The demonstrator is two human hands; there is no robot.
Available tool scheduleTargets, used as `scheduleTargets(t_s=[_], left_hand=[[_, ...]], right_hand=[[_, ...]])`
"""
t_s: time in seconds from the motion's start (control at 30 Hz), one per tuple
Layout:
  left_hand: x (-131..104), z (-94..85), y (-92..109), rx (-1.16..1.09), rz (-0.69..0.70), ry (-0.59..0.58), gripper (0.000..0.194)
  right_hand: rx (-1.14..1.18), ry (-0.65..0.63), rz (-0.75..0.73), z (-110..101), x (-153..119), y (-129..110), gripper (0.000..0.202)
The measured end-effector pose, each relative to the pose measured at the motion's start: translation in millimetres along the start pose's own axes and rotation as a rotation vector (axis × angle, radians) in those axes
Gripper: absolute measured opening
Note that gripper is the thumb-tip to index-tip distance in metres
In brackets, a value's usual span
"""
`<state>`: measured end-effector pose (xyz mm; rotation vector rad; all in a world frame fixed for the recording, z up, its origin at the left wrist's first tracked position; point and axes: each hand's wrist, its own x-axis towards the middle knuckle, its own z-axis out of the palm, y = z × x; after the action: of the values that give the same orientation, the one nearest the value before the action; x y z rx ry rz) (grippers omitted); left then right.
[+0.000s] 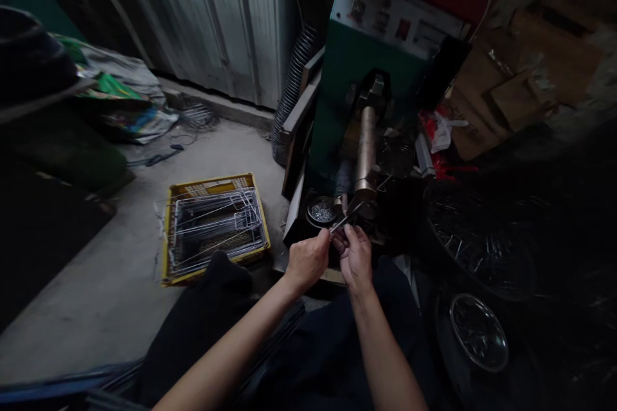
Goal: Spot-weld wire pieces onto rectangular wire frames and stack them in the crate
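Note:
My left hand (307, 261) is closed around one end of a thin metal rod (348, 216), which slants up and right toward the machine. Close beside it, my right hand (357, 258) has its thumb and fingers pinched together by the rod; whatever lies between them is too small to make out. Just past my hands is the lower end of a thick copper-coloured cylinder (366, 148) on a green machine (332, 87). A round dish (322, 210) of small shiny metal pieces sits in front of the machine, just beyond my left hand.
On the floor at left stands a yellow crate (168, 231) with bent wire frames (216, 225). A dark basin (477, 237) of loose metal pieces and a round clear-rimmed bowl (479, 332) are at right. Cardboard boxes (482, 96) and a ribbed hose (292, 90) flank the machine.

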<state>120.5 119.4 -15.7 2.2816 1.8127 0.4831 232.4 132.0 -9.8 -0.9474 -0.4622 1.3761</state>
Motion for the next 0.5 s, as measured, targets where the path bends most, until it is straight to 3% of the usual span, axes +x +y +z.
scheduleTargets(t_s=[0.27, 0.5], left_hand=[[6.4, -2.8, -0.9, -0.003, -0.004, -0.004, 0.022], [11.4, -10.2, -2.8, 0.007, -0.004, -0.080, 0.024]], right_hand=[[0.012, 0.004, 0.003, 1.7, 6.6, -1.8, 0.020], [-0.084, -0.022, 0.009, -2.6, 9.0, -4.0, 0.025]])
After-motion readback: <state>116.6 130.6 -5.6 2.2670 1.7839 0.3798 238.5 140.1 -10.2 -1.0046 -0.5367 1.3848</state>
